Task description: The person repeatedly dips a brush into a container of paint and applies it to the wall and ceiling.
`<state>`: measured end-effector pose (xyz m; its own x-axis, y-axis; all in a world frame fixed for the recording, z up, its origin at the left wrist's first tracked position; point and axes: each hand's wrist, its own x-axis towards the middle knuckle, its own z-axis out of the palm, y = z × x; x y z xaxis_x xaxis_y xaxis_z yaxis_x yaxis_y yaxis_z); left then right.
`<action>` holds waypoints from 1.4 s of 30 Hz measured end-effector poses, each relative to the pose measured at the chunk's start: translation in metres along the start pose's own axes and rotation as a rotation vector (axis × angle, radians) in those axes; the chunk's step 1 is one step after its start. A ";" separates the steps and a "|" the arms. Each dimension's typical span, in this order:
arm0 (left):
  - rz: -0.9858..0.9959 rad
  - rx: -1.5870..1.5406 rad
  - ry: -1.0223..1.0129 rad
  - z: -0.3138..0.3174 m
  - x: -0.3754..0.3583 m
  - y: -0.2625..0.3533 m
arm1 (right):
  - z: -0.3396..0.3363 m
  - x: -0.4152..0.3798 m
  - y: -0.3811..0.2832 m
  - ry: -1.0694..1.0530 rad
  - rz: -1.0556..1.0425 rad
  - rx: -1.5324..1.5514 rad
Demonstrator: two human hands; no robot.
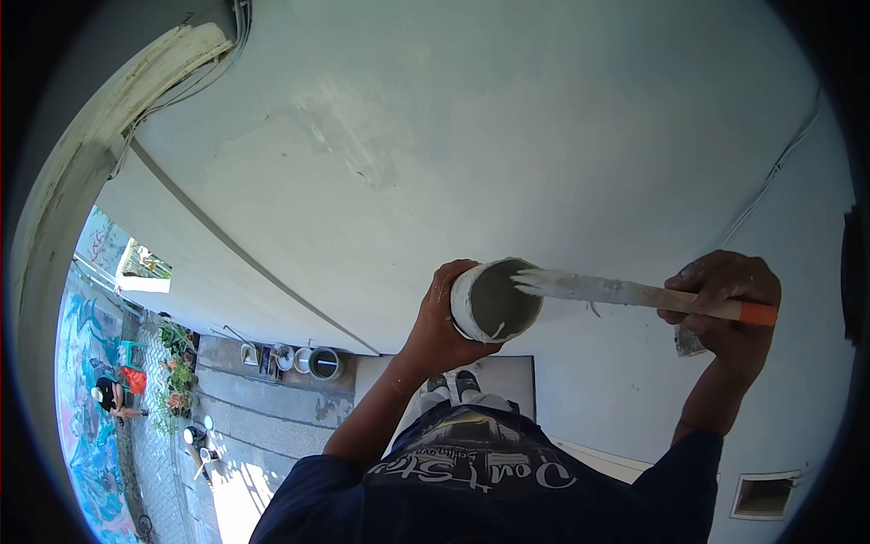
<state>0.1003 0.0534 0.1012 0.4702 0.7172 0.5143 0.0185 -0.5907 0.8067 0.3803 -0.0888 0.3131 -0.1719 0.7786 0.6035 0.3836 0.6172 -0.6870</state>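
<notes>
My left hand is wrapped round a small round paint pot, its pale rim smeared and its inside grey. The pot's mouth is tilted toward the camera. In my right hand is a paintbrush with a wooden handle and an orange end, held almost level. Its whitish, paint-caked bristles point left and overlap the mouth of the pot. Fingers of both hands are closed on what they hold. Right in front stands a pale grey wall, with a rough patch at its upper left.
Cables run along the wall at right. Below left, several containers, including a dark bucket, stand at the wall's foot. Farther off are a seated person, another person, plants and a painted mural.
</notes>
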 end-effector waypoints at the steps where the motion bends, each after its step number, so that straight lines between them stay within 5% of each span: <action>1: -0.004 -0.003 -0.003 0.002 -0.001 -0.001 | 0.002 0.009 -0.008 -0.037 0.017 -0.043; 4: 0.036 -0.089 0.012 0.007 -0.003 -0.002 | 0.005 0.032 -0.023 -0.300 -0.068 -0.287; 10: 0.085 -0.029 0.005 0.008 -0.008 -0.008 | 0.038 0.063 -0.038 -0.500 -0.018 -0.359; 27: 0.059 -0.024 0.028 -0.003 -0.013 -0.007 | 0.030 0.094 -0.024 -0.554 -0.188 -0.238; 42: 0.156 -0.037 -0.013 -0.001 -0.022 -0.004 | 0.082 0.093 -0.005 -0.915 0.051 -0.314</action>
<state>0.0887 0.0407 0.0867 0.4763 0.6131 0.6303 -0.0881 -0.6799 0.7280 0.2881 -0.0105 0.3398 -0.7373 0.6726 -0.0636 0.6121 0.6252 -0.4842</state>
